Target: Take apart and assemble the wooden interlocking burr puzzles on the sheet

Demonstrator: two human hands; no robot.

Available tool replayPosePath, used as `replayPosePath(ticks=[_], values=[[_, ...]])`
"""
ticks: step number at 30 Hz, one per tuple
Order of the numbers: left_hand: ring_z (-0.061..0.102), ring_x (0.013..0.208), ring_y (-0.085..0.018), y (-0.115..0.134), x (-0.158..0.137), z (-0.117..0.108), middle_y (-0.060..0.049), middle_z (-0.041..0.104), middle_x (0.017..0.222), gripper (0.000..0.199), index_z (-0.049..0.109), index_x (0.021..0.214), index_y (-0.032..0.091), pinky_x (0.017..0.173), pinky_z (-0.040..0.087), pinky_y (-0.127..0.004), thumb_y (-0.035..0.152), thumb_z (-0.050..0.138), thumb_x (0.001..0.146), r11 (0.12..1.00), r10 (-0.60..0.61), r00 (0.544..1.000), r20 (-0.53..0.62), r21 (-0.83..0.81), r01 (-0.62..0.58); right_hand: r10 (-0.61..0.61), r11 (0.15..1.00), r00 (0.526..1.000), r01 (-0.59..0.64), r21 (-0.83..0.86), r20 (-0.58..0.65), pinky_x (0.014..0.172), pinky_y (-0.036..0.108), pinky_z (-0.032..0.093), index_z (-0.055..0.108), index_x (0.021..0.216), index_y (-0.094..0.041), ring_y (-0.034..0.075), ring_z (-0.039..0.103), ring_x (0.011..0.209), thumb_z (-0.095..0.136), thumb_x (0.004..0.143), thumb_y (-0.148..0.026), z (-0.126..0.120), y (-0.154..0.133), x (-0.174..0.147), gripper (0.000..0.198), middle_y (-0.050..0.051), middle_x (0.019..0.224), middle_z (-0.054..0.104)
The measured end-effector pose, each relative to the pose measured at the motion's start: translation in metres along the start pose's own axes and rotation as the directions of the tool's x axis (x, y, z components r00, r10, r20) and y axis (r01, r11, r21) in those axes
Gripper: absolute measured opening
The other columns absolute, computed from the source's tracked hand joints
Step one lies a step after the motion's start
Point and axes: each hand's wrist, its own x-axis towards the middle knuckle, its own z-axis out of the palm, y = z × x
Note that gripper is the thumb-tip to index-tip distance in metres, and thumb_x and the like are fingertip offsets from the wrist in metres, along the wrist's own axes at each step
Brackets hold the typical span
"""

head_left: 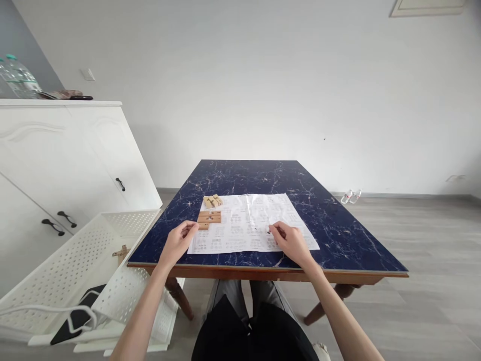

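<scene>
A creased white printed sheet (pixel 240 225) lies on the blue marbled table (pixel 248 175). My left hand (pixel 179 240) is at the sheet's left edge, fingers curled and closed, fingertips meeting the left end of a flat wooden piece (pixel 203 226) marked with a number. Whether it grips that piece is unclear. Just above lie notched wooden pieces (pixel 205 216), and farther up a small wooden group (pixel 213 201) with cross-shaped gaps. My right hand (pixel 291 240) rests on the sheet's right part, thumb and forefinger pinched by a tiny dark bit (pixel 268 231); what they hold is hidden.
White perforated baskets (pixel 71 271) stand left of the table, one with a brown wooden piece (pixel 121 253) inside. Beyond is a white cabinet (pixel 75 155) with bottles (pixel 22 77) on top. Two small clear bottles (pixel 351 196) stand on the floor by the wall.
</scene>
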Motion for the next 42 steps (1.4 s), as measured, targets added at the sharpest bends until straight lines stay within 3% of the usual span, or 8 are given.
replayPosePath(ticks=[5,17,42], values=[[0.076,0.095,-0.029,0.003,-0.001,0.001,-0.009,0.08,0.097,0.048,0.075,0.099,0.019,0.078,0.057,-0.031,0.066,0.073,0.088,1.0,0.01,1.0,0.013,-0.026,-0.01,0.045,0.999,0.999,-0.045,0.004,0.006,0.053,0.033,0.034,0.068,0.081,-0.025,0.019,0.045,0.05,0.048,0.1,-0.075,-0.002,0.001,-0.001,0.057,-0.001,0.055,0.054],[0.076,0.102,-0.029,-0.004,-0.002,0.002,-0.01,0.081,0.103,0.049,0.075,0.102,0.019,0.082,0.057,-0.03,0.066,0.073,0.09,0.998,0.002,1.0,-0.01,-0.068,-0.003,0.103,0.992,0.994,-0.105,0.069,0.02,0.057,0.033,0.041,0.07,0.085,-0.023,0.021,0.056,0.055,0.052,0.098,-0.077,-0.006,0.005,-0.003,0.058,0.0,0.058,0.058],[0.075,0.092,-0.026,-0.008,-0.002,0.003,-0.008,0.078,0.095,0.051,0.074,0.103,0.019,0.076,0.057,-0.029,0.068,0.07,0.092,0.998,0.022,1.0,-0.002,-0.055,-0.022,0.142,0.963,0.989,-0.146,0.226,0.036,0.054,0.033,0.046,0.067,0.086,-0.024,0.019,0.054,0.052,0.059,0.094,-0.079,-0.006,0.006,-0.005,0.056,-0.001,0.064,0.06]])
